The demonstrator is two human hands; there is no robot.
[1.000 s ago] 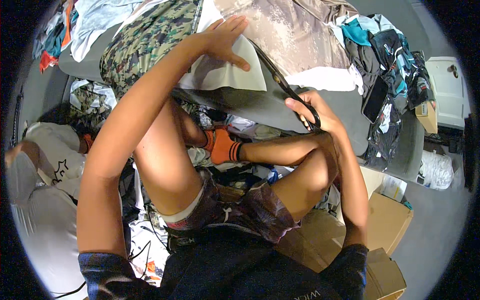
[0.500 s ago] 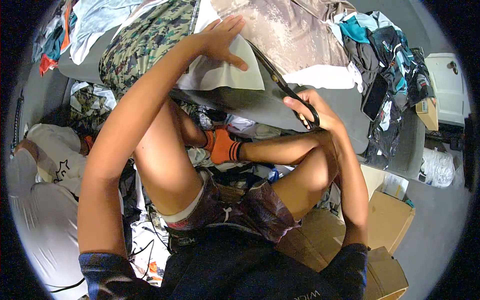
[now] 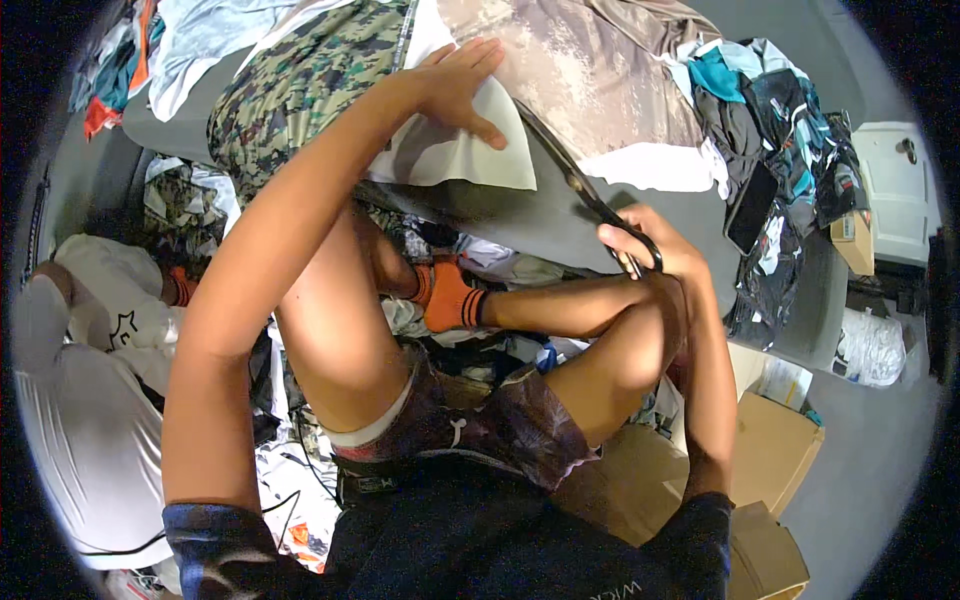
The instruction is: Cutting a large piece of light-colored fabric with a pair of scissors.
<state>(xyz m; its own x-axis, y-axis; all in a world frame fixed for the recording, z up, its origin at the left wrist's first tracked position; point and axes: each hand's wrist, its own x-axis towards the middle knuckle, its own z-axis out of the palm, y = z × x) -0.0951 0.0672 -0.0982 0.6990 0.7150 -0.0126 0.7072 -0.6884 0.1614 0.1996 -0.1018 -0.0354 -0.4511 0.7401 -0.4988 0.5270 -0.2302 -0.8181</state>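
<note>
My left hand [image 3: 460, 95] lies with fingers spread on a white piece of fabric [image 3: 500, 168] at the front edge of a grey padded surface [image 3: 610, 230], between green camouflage fabric [image 3: 300, 80] and tan mottled fabric [image 3: 580, 60]. In my right hand [image 3: 650, 245] is a long pair of black scissors [image 3: 568, 172], gripped by the handles, its blades angled up-left beside the white piece. Whether the blade tips are in the fabric, I cannot tell. A black phone [image 3: 748, 210] rests right of the scissors.
Teal and black garments [image 3: 760, 100] pile at upper right, above cardboard boxes [image 3: 770, 450] and a plastic-wrapped bundle [image 3: 870, 345]. Loose cloth [image 3: 190, 195] lies beneath the surface around my legs. At the left edge another person [image 3: 55, 290] is partly visible beside white fabric [image 3: 90, 440].
My right hand and the scissors have shifted down and to the right. My left hand remains spread on the white piece, slightly further right in the picture.
</note>
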